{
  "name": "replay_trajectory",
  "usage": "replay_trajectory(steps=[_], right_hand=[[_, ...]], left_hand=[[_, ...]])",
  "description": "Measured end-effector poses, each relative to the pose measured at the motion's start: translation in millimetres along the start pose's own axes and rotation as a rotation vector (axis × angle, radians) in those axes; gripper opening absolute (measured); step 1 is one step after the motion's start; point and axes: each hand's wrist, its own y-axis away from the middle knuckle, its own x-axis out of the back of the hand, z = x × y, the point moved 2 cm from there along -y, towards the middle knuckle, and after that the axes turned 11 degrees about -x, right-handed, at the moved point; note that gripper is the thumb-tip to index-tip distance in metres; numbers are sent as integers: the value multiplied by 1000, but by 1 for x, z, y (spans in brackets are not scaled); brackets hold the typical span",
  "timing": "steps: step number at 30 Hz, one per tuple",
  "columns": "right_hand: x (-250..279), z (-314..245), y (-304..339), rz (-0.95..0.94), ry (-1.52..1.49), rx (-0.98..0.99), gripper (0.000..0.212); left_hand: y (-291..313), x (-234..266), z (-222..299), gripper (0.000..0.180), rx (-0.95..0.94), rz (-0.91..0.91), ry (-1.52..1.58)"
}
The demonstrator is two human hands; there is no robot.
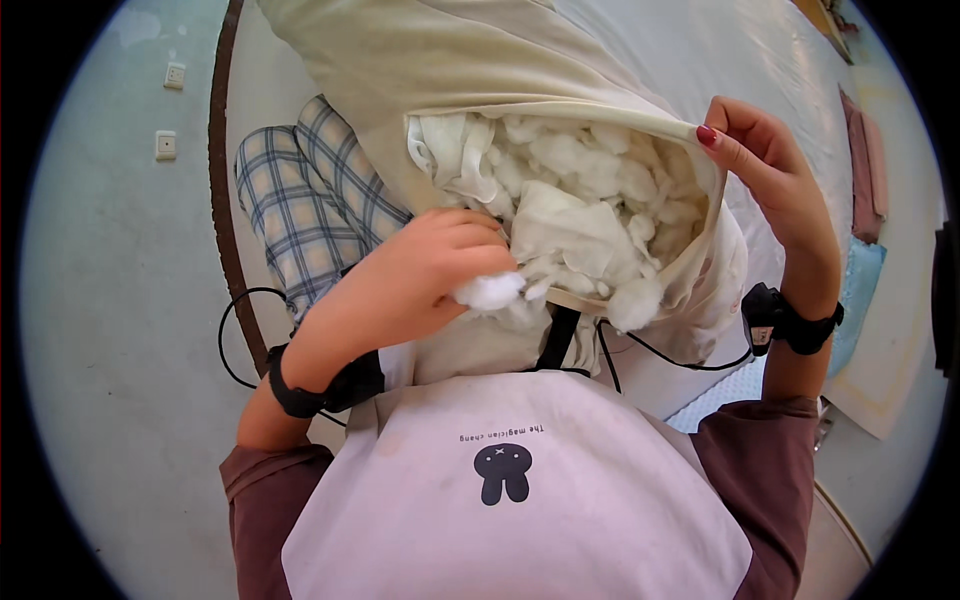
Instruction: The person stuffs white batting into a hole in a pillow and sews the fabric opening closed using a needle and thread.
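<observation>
Cream cover (440,60): open, stuffed
Left hand (445,262): clutching fluff (490,292)
Right hand (768,165): pinching cover's rim (620,115)
Pale sheeting (690,50): glossy
Wall (110,300): two sockets (166,145)

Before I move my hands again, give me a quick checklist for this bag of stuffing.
1. Bag open: ok, white stuffing shows inside.
2. Right hand on the rim: ok, thumb and finger pinch it at the right.
3. Left hand holding stuffing: ok, a white tuft pokes out from it.
4. Stuffing all inside the rim: not ok, a clump hangs over the near edge.
5. Bag filled to the bottom: cannot tell, the top stuffing hides it.
</observation>
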Motion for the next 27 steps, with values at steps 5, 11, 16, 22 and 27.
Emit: replay_trajectory(steps=[5,11,16,22,27], right_hand=[[3,4,-4,33,31,4,28],[-72,-23,23,658,543,513,12],[-134,-19,20,293,740,520,25],[-72,-11,13,221,283,121,15],[-43,4,9,122,-137,-193,22]], left_hand=[[22,23,-12,32,28,475,564],[39,34,-12,25,227,699,832],[41,45,-3,27,144,937,917],[60,34,-5,24,228,1153,778],[77,-30,2,35,354,344,429]])
